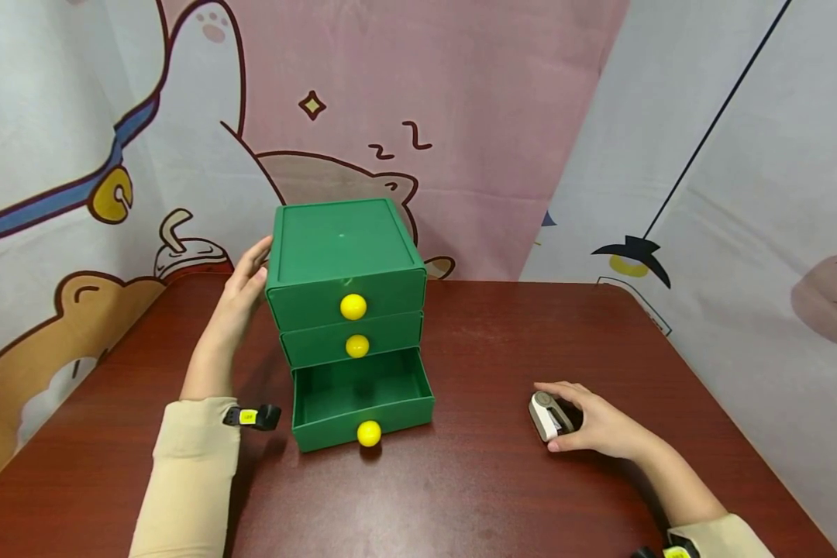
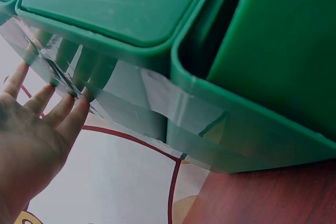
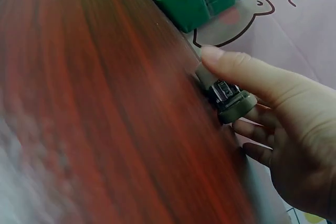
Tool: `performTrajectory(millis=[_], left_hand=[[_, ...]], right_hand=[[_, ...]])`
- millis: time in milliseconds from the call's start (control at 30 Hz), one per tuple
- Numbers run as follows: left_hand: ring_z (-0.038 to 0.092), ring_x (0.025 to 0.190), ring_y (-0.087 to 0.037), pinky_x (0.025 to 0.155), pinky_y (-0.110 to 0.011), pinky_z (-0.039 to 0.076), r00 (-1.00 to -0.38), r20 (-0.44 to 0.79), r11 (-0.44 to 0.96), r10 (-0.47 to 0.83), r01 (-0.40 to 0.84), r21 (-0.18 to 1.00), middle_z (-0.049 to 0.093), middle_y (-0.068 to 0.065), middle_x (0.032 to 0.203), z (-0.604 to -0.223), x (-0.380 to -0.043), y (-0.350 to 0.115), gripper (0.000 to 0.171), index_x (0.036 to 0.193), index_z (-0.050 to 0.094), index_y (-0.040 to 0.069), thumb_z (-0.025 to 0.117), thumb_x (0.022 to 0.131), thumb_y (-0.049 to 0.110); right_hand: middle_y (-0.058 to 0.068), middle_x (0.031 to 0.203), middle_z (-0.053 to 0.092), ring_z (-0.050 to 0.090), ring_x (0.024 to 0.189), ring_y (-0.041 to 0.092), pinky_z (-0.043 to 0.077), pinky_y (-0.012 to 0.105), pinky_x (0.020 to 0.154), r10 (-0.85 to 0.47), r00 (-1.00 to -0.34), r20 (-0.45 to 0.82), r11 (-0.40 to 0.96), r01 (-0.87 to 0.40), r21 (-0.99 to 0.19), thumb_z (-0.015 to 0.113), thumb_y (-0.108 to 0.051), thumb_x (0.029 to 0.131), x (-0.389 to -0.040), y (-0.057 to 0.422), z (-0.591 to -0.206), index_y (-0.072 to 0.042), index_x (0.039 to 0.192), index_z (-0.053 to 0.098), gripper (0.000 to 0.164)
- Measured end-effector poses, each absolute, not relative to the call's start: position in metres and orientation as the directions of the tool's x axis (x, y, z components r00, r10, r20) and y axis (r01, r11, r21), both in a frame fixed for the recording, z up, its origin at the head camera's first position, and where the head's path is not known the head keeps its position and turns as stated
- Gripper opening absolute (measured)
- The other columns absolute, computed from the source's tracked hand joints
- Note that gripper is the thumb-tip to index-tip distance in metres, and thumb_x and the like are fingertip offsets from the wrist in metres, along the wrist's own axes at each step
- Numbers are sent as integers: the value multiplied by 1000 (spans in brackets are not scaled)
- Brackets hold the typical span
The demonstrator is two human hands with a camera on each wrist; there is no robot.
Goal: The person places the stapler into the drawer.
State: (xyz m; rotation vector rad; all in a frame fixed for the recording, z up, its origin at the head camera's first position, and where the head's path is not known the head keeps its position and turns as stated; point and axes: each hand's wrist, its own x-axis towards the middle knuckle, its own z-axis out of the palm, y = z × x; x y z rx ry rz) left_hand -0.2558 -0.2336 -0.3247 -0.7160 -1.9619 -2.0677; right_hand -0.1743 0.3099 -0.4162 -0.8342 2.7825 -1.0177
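Note:
A green cabinet of three drawers [image 1: 345,240] with round yellow knobs stands left of centre on the table. Its bottom drawer [image 1: 363,387] is pulled out, and the inside looks bare. My left hand [image 1: 246,283] rests with extended fingers against the cabinet's left side. The left wrist view shows those fingertips [image 2: 84,98] on the glossy green side wall. To the right, my right hand [image 1: 589,422] holds a small beige-and-grey stapler [image 1: 545,416] between thumb and fingers, low over the table. The stapler's dark end [image 3: 236,106] faces the right wrist camera.
Both things are on a reddish-brown wooden table [image 1: 488,480]. Behind it hangs a curtain [image 1: 502,116] printed with cartoon animals. The pulled-out drawer's yellow knob [image 1: 369,434] juts toward the front edge.

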Motion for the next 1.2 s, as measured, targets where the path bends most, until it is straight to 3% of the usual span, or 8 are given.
performTrajectory(millis=[433,700,933,1200], left_hand=[[25,137,-25,95,-23,36,-870,462,-86,174,454,887,20,-10,154,-324,-254,-232,58,153,24,13,45,101,29],[25,137,-24,95,-23,35,-867,466,-88,176,458,885,20,-10,154,-324,-254,-233,58,153,25,14,45,101,29],[26,136,-24,95,-23,36,-865,470,-97,176,460,882,20,-10,154,-323,-254,-233,57,153,25,14,44,101,27],[24,137,-24,96,-23,35,-864,473,-87,174,465,881,19,-10,155,-323,-253,-232,56,153,24,13,43,102,27]], right_hand=[[-1,128,53,47,116,18,41,45,90,-471,-864,180,649,-478,-592,85,-38,70,-175,298,-416,-13,135,55,76],[4,125,55,50,107,17,41,28,86,-458,-837,299,596,-539,-596,89,-18,67,-174,275,-404,-5,131,57,73],[-6,124,53,50,102,13,44,34,82,-450,-839,306,574,-534,-620,88,-30,68,-182,259,-406,-12,133,57,74],[-9,124,53,51,105,14,46,37,83,-485,-806,339,503,-575,-645,88,-31,68,-188,222,-397,-24,131,58,71]])
